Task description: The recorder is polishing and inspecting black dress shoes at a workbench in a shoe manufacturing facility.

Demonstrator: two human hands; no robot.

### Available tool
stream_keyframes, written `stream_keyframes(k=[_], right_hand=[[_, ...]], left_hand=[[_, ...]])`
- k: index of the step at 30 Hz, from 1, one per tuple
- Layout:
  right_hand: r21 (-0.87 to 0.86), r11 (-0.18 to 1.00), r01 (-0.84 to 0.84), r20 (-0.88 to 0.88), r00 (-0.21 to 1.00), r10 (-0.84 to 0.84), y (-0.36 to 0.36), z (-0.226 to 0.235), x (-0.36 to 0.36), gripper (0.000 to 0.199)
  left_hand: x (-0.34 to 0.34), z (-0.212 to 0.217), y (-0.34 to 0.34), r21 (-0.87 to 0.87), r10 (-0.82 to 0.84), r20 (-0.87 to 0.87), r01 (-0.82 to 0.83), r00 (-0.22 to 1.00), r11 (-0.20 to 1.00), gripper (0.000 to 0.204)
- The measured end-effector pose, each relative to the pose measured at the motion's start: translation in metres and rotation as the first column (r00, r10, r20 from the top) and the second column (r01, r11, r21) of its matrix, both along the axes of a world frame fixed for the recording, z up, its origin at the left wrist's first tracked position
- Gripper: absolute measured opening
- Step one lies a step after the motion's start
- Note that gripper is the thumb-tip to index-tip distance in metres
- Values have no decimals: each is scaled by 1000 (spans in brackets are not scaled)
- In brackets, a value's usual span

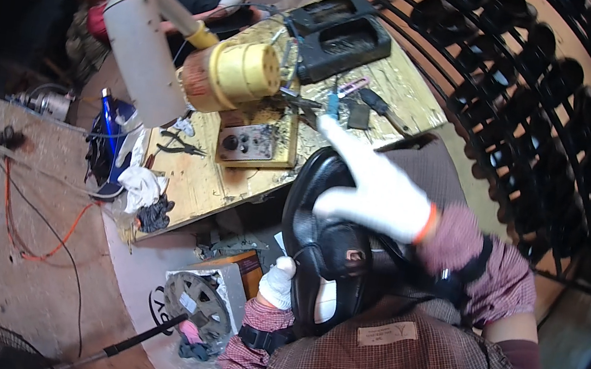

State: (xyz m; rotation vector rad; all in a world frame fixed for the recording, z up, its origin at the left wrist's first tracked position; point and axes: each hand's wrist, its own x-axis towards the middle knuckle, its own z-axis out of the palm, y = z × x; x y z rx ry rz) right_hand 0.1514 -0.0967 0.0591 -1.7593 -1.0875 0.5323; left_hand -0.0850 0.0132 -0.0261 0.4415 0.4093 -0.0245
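Footwear of glossy black leather point(339, 252) rests on the lap of a seated worker, against a brown checked apron point(344, 367), just on the near side of a wooden counter point(203, 187). White-gloved and orange-cuffed, the right hand point(378, 193) spreads above or against its far part, thumb well apart from the other fingers; nothing shows in its grasp, though whether it touches the leather cannot be told. The left hand point(277, 285), also gloved in white, sits at the left edge of the footwear, its fingers too hidden to tell how far they close or what they hold.

On the counter, a control box point(250, 142) with dark knobs lies below a yellow nozzle point(243, 74) joined to a grey pipe point(139, 54). Pliers point(179, 144) lie to the left, a pink-handled cutter point(354, 86) farther right, and a black moulded tray point(319, 67) at the far end. At far left, another person point(95, 17) sits. At right, black shoes point(538, 45) fill a metal rack point(575, 283).
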Motion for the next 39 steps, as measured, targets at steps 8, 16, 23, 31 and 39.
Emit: stream_keyframes(k=[8,16,23,31,39], right_hand=[[-62,920,388,685,687,-243,-9,-84,112,53],[-54,869,492,756,588,-286,-1,-115,118,55],[-286,915,284,802,594,66,42,-140,101,56],[32,993,109,224,968,-114,19,-79,96,34],[-7,895,-445,239,869,434,-48,4,9,38]], left_hand=[[-10,-49,-4,-97,25,-189,-44,982,994,112],[-12,-40,8,-27,36,-207,-43,978,999,110],[5,5,-2,-35,-117,-154,113,981,993,106],[-5,15,2,21,12,-291,-6,957,1000,85],[-7,27,-7,98,35,-275,-9,961,995,71]])
